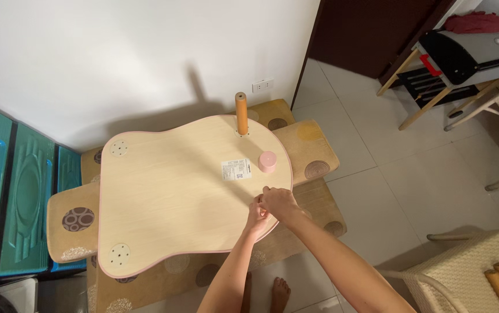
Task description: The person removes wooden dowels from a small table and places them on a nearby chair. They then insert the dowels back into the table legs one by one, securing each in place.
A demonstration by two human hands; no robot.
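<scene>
Nearest, the left hand (255, 215) and right hand (277, 201) pinch together over something small, hidden between the fingers, at the tabletop's (168, 197) near corner mount. Farther off, one wooden leg (241, 113) stands fitted; two round mounts (119, 254) remain bare.

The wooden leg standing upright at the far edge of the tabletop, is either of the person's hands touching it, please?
No: the wooden leg stands alone at the far edge of the tabletop, while both hands, left hand and right hand, meet at the near edge.
</scene>
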